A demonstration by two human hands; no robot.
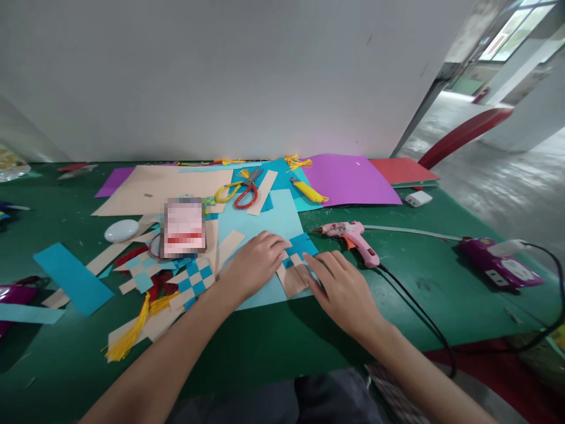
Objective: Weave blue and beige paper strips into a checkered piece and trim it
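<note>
Between my hands, a small woven paper piece of blue and beige strips lies on a light blue sheet. My left hand is closed at its upper left edge, fingers bent together over the paper. On the right side, my right hand has its fingers apart, thumb and index tips at the piece's edge. A pink glue gun lies just beyond my right hand. Left of my left hand rest a finished-looking blue and beige checkered weave and a yellow tassel.
Scissors and a yellow cutter knife lie on coloured sheets at the back. A purple power strip sits right, with the glue gun's black cord nearby. A blurred box and a white oval object are left. A wall stands behind the table.
</note>
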